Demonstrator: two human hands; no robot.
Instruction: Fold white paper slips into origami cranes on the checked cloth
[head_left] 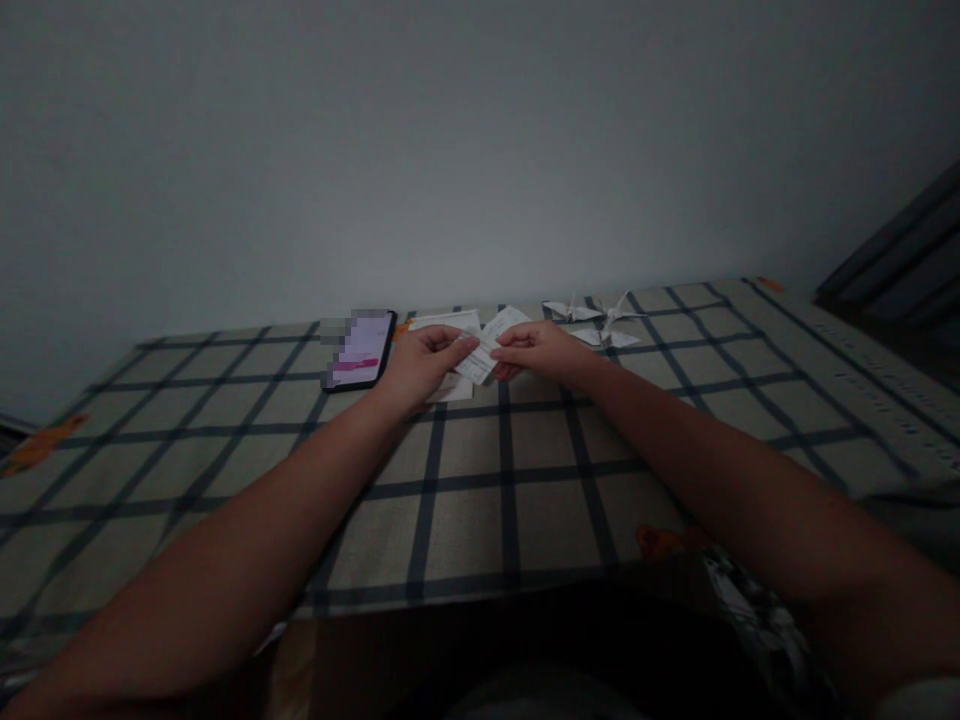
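Between my two hands is a small piece of folded white paper (484, 358) with faint printed lines, held at a slant above the table. My left hand (429, 358) pinches its left edge, thumb on top. On the opposite edge, my right hand (538, 350) grips it between thumb and curled fingers. Beneath and behind my left hand lie flat white paper sheets (459, 390), partly hidden by the hand and the folded piece. Several folded paper cranes (606, 338) rest just past my right hand.
A phone (364, 350) with a lit screen lies left of my left hand. The checked tablecloth (465, 520) covers the table, which meets a plain grey wall (480, 150) at the back. Dark striped fabric (900, 250) shows at the far right.
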